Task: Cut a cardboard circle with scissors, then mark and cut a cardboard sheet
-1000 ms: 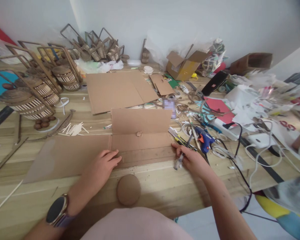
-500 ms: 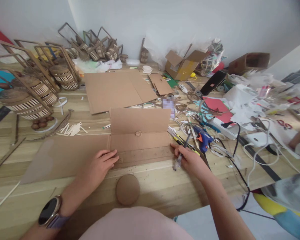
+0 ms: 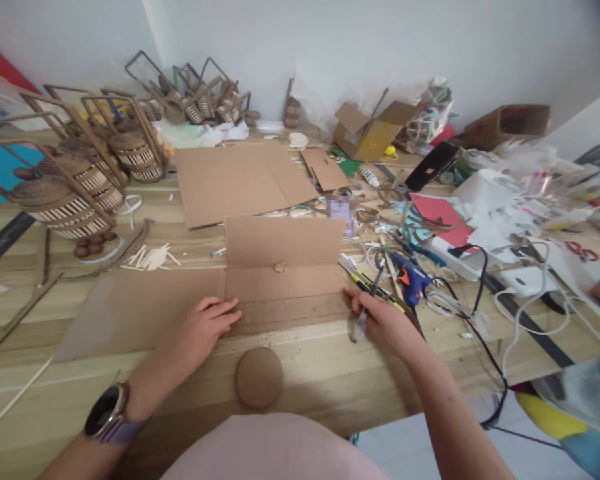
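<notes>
Lying on the near table (image 3: 330,373), the cardboard (image 3: 285,283) has not shifted: the left hand (image 3: 200,333) still presses its near edge, fingers flat and released, while the right hand (image 3: 387,320) stays clenched on a slim tool (image 3: 361,323) at its right edge. A disc (image 3: 259,377) sits nearer.

A single head-worn camera looks forward and down from the table's (image 3: 330,373) near edge, close over it, facing the far wall (image 3: 330,47)
</notes>
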Available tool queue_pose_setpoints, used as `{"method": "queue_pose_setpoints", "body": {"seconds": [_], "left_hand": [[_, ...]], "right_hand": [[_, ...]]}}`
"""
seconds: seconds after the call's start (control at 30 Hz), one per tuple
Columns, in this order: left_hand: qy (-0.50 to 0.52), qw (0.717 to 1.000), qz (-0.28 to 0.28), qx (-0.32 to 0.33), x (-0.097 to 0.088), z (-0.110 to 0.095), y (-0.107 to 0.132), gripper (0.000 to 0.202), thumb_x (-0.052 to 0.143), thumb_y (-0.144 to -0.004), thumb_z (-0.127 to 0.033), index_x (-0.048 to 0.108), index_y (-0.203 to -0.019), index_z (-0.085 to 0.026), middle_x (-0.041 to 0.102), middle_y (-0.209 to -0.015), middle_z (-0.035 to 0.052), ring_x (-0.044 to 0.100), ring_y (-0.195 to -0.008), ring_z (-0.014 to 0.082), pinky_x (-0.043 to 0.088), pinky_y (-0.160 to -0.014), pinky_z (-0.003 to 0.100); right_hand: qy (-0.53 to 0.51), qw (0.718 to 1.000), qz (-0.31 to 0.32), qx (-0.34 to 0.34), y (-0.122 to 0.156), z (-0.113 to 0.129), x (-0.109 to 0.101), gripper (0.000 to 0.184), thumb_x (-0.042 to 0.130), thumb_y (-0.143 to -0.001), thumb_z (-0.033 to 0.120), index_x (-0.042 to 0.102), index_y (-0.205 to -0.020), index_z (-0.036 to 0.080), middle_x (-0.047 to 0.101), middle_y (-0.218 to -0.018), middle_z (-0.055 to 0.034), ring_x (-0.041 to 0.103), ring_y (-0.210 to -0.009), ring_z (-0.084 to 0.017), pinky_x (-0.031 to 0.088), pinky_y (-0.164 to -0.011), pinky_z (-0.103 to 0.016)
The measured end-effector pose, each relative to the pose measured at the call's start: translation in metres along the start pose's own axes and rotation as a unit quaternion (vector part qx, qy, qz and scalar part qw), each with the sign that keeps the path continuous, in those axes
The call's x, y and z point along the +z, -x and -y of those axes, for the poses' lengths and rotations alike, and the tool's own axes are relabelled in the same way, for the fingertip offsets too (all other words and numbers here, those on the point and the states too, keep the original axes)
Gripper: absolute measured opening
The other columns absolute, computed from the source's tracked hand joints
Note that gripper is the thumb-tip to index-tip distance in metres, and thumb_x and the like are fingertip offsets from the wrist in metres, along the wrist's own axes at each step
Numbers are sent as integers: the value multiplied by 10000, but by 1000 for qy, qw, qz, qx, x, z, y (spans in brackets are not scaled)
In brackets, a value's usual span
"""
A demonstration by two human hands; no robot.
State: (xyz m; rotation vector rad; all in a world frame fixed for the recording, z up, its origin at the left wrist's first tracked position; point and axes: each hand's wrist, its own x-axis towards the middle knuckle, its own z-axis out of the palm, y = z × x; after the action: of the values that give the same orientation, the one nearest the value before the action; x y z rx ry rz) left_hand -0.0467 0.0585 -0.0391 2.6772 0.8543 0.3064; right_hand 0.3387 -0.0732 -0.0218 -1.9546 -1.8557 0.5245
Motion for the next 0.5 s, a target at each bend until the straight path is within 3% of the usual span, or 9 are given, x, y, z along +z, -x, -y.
{"method": "queue_pose_setpoints", "body": {"seconds": [0.5], "left_hand": [[-7,1000,-22,-4,5,-2,2,351,444,-1016,-193,722,-1228,-208,710,-1301,85,609,-1132,247,557,-971,445]], "right_hand": [[25,1000,-12,-5,-2,0,2,223,449,-740,65,538,-767,268,759,-1203,-78,729,-1088,-249,577,-789,-334]]}}
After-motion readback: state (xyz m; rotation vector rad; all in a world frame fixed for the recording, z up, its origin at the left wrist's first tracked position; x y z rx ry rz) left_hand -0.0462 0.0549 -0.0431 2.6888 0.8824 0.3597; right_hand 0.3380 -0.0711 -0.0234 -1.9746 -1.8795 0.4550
